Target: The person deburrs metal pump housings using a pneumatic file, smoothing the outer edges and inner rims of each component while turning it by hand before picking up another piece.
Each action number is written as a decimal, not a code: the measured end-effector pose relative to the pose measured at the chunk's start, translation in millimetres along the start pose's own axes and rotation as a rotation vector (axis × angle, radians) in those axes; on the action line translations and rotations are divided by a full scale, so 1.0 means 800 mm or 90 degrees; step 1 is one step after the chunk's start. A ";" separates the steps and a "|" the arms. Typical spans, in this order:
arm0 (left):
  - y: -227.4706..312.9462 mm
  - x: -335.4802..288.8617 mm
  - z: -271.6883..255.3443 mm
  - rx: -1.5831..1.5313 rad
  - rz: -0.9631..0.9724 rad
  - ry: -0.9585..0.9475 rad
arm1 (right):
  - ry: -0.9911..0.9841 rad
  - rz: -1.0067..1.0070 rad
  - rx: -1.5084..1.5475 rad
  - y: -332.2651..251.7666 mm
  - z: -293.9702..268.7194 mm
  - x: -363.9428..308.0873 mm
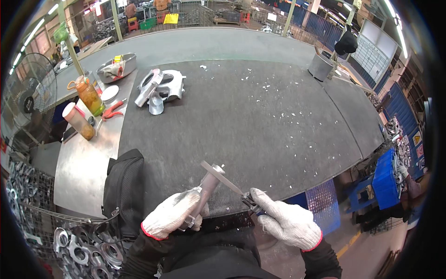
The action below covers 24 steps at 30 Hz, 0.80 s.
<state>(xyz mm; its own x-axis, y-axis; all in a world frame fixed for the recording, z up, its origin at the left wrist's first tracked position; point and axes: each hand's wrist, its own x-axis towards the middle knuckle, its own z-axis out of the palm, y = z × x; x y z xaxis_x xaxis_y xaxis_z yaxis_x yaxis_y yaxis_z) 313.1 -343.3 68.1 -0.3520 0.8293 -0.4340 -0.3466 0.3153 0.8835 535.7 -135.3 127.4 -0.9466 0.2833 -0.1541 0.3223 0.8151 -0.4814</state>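
Observation:
My left hand [173, 214], in a white knit glove with a red cuff, is closed around a grey metal casting [208, 188] with a tubular end pointing up and away. My right hand [291, 222], gloved alike, grips the dark handle of a flat metal file [227, 182]. The file's blade slants up to the left and lies across the casting's upper end. Both are held over the near edge of the dark-topped workbench [223, 125]. Part of the casting is hidden by my left glove.
Several shiny castings [172, 87] lie at the bench's far left. Beside them are an orange-lidded bottle [88, 95], a tumbler [78, 121], red-handled pliers [113, 110] and a grey tub [126, 69]. A black bag [124, 190] sits near left; a wire basket of castings [83, 253] stands below.

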 end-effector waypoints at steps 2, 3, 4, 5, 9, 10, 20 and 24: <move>0.001 0.000 0.000 0.024 -0.003 0.005 | 0.004 -0.009 -0.020 0.001 0.000 -0.001; 0.004 -0.002 0.001 0.007 0.007 0.009 | -0.005 -0.005 -0.043 0.000 -0.003 -0.005; 0.012 0.000 0.000 -0.006 0.020 0.003 | -0.007 0.008 -0.068 -0.002 -0.006 -0.009; 0.017 0.001 -0.003 -0.011 0.010 -0.011 | 0.037 -0.009 -0.030 0.005 0.001 -0.018; 0.007 0.009 -0.004 -0.059 -0.008 -0.013 | -0.084 0.081 -0.121 -0.019 -0.008 -0.017; 0.010 0.009 -0.003 -0.027 -0.035 -0.015 | -0.089 0.084 -0.118 -0.021 -0.006 -0.013; -0.008 0.010 -0.011 -0.004 0.015 -0.074 | 0.032 0.097 0.042 -0.010 -0.016 -0.017; -0.003 0.008 -0.010 -0.025 -0.036 -0.091 | 0.020 0.057 -0.061 -0.008 -0.008 -0.019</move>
<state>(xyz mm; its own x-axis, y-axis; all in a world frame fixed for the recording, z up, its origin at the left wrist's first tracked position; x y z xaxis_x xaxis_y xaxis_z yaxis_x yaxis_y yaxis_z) 304.5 -342.7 62.1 -0.2045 0.8692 -0.4502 -0.3966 0.3469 0.8499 548.1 -141.3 138.1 -0.9134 0.3720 -0.1652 0.4070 0.8297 -0.3819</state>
